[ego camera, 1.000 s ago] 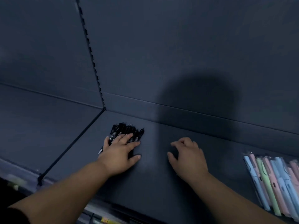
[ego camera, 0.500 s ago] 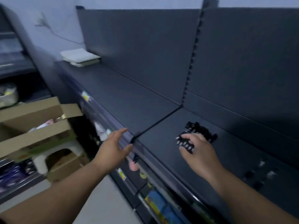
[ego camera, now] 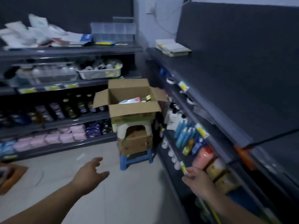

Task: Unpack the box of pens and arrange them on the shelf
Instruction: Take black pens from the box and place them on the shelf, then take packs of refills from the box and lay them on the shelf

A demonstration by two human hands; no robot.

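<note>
Step in hand: fetching more stock. Box (ego camera: 132, 109) stands open at frame centre on a stool (ego camera: 120, 129); the packets inside are probably pens (blurred). Left hand (ego camera: 90, 172) reaches toward it, fingers apart, empty. Right hand (ego camera: 196, 180) at lower right, fingers loosely curled, apparently empty. Next: step closer, grip a packet, carry it to the shelf (ego camera: 242, 88) at right.

Dim, bluish indoor light, heavy motion blur throughout, and wide-angle bending of shelf lines toward the edges.
</note>
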